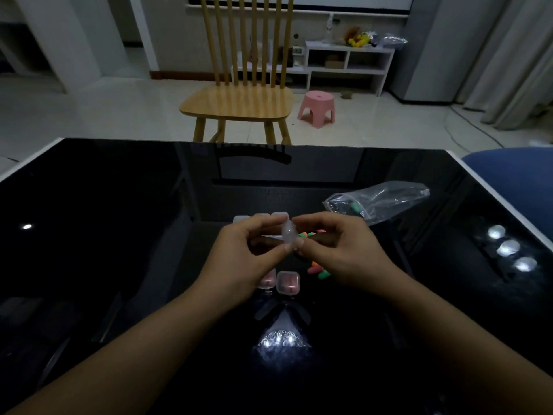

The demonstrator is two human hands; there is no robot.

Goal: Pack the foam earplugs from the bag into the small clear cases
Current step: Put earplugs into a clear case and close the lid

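Above the black glossy table, my left hand and my right hand pinch one small clear case between them, thumbs meeting at its lower edge. Loose foam earplugs, orange, pink and green, lie on the table under my right hand. More earplugs show behind the held case. Two shut clear cases with pink earplugs inside stand near my left wrist. Other empty clear cases stand behind my left hand. The clear plastic bag lies at the right, a green earplug inside.
A wooden chair stands past the table's far edge, with a pink stool beside it. A blue seat shows at the table's right corner. Lamp reflections glare on the table at the right and near me.
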